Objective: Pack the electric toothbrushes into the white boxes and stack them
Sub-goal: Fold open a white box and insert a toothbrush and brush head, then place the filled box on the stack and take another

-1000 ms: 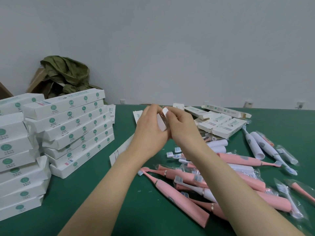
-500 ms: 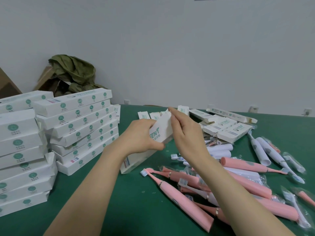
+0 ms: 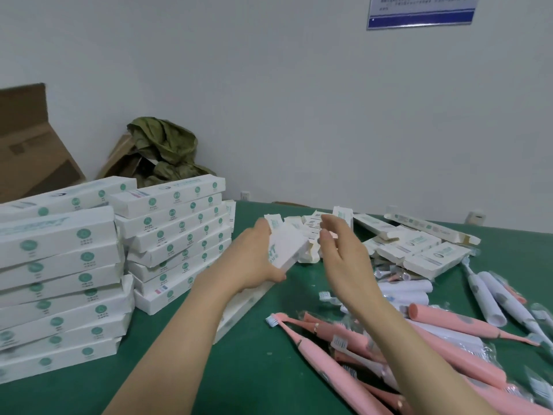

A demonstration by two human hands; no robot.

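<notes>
My left hand [image 3: 254, 262] grips a long white toothbrush box [image 3: 285, 248] at its far end, holding it slanted above the green table [image 3: 254, 381]. My right hand [image 3: 344, 256] hovers just right of the box end, fingers apart and holding nothing. Two stacks of closed white boxes stand on the left, one nearer [image 3: 59, 283] and one further back [image 3: 176, 235]. Pink toothbrushes [image 3: 317, 354] and white toothbrushes [image 3: 484, 295] lie in a loose heap at the lower right. Unfilled white boxes [image 3: 419, 250] lie scattered behind my hands.
Brown cardboard boxes [image 3: 33, 145] and a crumpled olive cloth [image 3: 164, 148] sit by the wall at the back left. A blue-edged notice [image 3: 419, 10] hangs on the wall. Loose brush heads [image 3: 392, 274] lie among the toothbrushes.
My right hand has let go of the box end and opened. My left hand has carried the box a little left towards the stacks. The view has tilted upward.
</notes>
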